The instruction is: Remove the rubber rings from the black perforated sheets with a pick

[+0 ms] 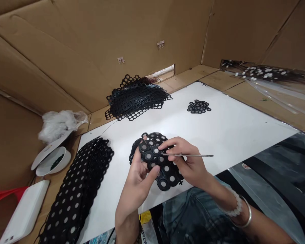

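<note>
A black sheet of joined rings with pale round discs in them is held up over the white board. Wrapped round its left edge, my left hand has the thumb on the front and the fingers behind. My right hand pinches a thin metal tool, like tweezers or a pick, whose tip touches the sheet near one disc. One fingertip rests close to that disc. Behind the held sheet, more of the black ring material shows partly.
On the white board lie a small pile of black rings, a heap of open black ring mesh and a long stack of disc-filled sheets. At left stand a white bowl, a plastic bag and a white box-shaped device. Cardboard walls surround the board.
</note>
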Demonstrator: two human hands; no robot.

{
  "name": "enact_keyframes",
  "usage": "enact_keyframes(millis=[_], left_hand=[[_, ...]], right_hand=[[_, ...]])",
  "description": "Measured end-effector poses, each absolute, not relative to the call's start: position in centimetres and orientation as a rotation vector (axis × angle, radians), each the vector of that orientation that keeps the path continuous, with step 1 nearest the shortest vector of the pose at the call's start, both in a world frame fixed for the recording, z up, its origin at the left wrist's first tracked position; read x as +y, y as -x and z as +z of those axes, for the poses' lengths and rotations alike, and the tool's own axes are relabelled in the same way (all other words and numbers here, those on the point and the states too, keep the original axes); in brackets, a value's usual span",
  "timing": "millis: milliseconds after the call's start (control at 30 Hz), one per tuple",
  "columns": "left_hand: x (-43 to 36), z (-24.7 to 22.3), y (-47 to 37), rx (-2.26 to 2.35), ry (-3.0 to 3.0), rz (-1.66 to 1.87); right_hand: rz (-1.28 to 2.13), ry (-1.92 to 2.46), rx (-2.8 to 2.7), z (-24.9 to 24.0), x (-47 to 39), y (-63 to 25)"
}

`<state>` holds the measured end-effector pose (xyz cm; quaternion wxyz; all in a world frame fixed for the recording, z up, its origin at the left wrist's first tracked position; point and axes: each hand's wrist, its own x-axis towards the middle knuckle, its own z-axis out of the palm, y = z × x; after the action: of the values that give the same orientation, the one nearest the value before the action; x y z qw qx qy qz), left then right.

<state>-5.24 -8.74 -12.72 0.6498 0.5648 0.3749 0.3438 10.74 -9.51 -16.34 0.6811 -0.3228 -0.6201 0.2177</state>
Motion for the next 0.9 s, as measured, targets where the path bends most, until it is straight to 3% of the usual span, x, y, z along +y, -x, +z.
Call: enact_keyframes(millis=[200, 467, 900], left_hand=[[-8.5, -12.9, 5.3, 0.87, -1.283, 0.781], [-9.2, -13.4, 4.8, 1.086, -1.509, 0.731], [-8.9, -14.2, 3.9, 1.073, -1.452, 0.667]], right_hand=[[0.423, 0.746, -1.43, -15.9, -9.5, -10.8], [-0.113, 0.954, -1.709, -18.1, -8.6, -10.0], [0.357, 0.879, -1.312, -15.1, -8.9, -12.7]])
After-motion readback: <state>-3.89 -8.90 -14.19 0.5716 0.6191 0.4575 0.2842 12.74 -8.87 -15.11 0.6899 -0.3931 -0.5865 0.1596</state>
